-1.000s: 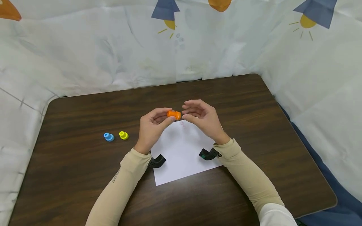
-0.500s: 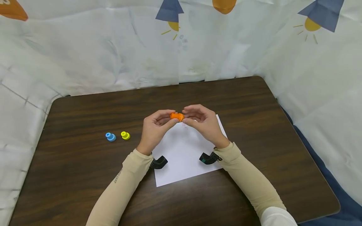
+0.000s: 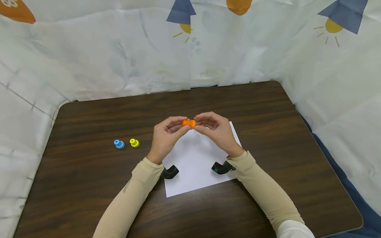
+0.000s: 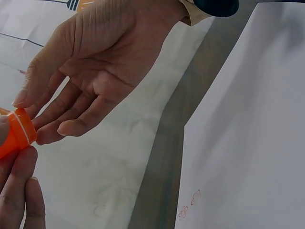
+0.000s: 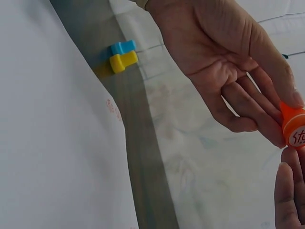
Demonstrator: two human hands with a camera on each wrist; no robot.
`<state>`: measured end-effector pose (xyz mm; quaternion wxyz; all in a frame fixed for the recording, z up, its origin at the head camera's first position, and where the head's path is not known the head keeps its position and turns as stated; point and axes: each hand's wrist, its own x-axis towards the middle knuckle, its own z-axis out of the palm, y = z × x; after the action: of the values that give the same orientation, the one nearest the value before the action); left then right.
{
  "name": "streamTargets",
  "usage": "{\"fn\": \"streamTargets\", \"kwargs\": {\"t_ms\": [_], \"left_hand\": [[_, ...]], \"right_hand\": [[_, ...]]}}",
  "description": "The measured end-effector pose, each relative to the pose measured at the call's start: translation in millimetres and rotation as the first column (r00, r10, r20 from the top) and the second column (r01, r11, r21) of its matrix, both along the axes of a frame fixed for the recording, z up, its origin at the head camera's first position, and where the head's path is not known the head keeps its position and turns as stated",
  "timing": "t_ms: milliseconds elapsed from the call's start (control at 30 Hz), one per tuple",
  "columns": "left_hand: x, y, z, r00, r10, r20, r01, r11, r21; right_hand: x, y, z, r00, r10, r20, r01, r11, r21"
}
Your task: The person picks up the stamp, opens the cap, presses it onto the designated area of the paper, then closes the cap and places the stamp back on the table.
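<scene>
I see the left hand (image 3: 166,135) and the right hand (image 3: 218,132) both pinching an orange stamp (image 3: 189,123), in the frame's centre. White paper (image 3: 194,172) lies below them.

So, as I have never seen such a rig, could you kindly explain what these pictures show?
There is no robot, just a person's bare left hand and right hand. The wide view comes from a camera worn on the head; the others, from one on each wrist. Both hands' fingertips hold a small orange plastic cylinder. Below is a white paper sheet with red marks, on a brown wood-grain table. On the person's left are a small blue plastic knobbed piece and a similar yellow piece.
</scene>
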<state>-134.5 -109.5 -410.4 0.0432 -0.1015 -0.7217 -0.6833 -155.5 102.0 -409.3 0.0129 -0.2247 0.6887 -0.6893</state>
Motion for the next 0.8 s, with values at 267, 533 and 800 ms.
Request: {"fn": "streamTargets", "kwargs": {"t_ms": [267,533,800], "left_hand": [[1.2,1.7,-0.6,1.000,0.004,-0.024,-0.004,1.000,0.011],[3.4,3.0,0.6,0.999,0.020,-0.036,-0.020,1.000,0.009],[4.4,5.1,1.1,0.998,0.029,-0.063,-0.028,0.999,0.019]], "right_hand": [[1.7,-0.7,0.1,1.000,0.017,0.020,-0.017,1.000,0.003],[3.3,-1.5,2.6,0.999,0.004,0.034,-0.004,1.000,0.006],[3.8,-0.7,3.2,1.000,-0.011,0.024,0.011,1.000,-0.002]]}}
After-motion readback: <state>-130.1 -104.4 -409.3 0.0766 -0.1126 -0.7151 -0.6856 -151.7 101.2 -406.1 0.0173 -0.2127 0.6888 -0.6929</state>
